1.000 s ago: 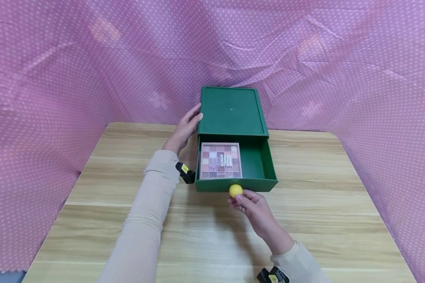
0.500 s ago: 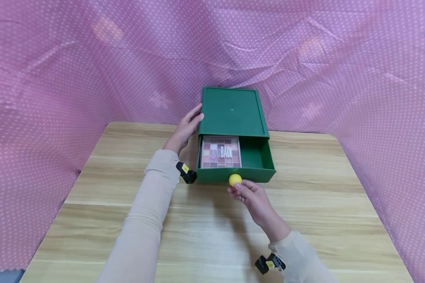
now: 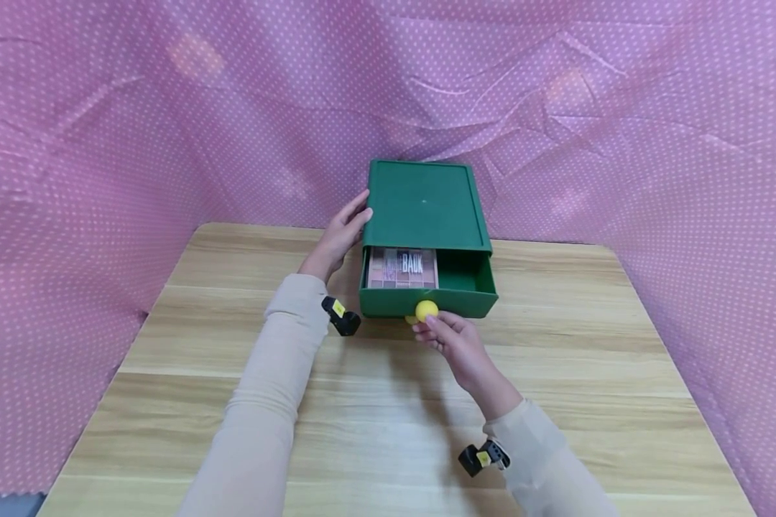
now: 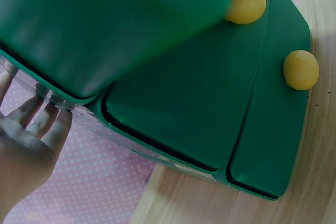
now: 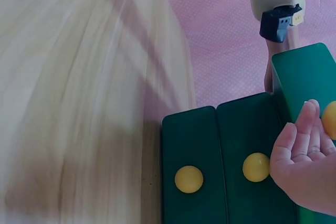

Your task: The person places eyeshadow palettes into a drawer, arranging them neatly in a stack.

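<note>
A green drawer cabinet [image 3: 423, 205] stands at the back of the table with its top drawer [image 3: 388, 303] partly pulled out. Inside the drawer, on its left, lies a pinkish makeup palette [image 3: 394, 269] marked "BACK", its far part hidden under the cabinet top. My right hand [image 3: 459, 352] pinches the top drawer's round yellow knob [image 3: 427, 310] between thumb and fingers. Against the cabinet's left side rests my left hand [image 3: 338, 237], fingers extended; the left wrist view shows those fingertips [image 4: 60, 121] along the side wall.
Two lower drawers, both closed, carry yellow knobs [image 5: 256, 167] of the same kind. The wooden table [image 3: 233, 402] reaches toward me, and pink dotted cloth [image 3: 284, 108] hangs behind and at both sides. Each wrist wears a small black camera [image 3: 340, 316].
The top drawer has slid back into the cabinet by a good part, my right hand moving forward with its knob. More of the palette is covered. My left hand stays in place.
</note>
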{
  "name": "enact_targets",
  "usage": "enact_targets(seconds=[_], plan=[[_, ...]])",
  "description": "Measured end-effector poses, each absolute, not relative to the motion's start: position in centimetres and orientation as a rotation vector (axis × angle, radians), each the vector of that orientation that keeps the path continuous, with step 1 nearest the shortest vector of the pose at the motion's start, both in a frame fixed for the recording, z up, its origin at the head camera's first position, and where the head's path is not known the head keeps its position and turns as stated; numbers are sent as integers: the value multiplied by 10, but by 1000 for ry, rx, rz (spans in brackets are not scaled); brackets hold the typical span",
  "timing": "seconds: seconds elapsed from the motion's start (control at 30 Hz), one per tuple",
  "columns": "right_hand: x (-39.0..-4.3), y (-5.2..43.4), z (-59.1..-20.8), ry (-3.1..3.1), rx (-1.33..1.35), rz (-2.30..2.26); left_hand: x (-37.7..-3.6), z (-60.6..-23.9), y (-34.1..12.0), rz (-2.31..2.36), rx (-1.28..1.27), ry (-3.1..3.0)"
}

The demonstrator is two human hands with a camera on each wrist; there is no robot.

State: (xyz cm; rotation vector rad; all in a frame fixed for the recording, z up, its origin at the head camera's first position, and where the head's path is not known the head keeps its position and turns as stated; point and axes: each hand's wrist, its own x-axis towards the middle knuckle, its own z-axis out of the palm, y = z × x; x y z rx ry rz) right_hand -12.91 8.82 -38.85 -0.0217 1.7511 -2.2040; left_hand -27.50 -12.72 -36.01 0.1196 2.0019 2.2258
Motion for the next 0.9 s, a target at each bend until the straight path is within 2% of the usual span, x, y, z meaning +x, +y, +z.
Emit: enact_targets(seconds=[0.9], plan=[[-169,77,-383,1971,18,-2153,-277,-365,-127,2212,113,2023]])
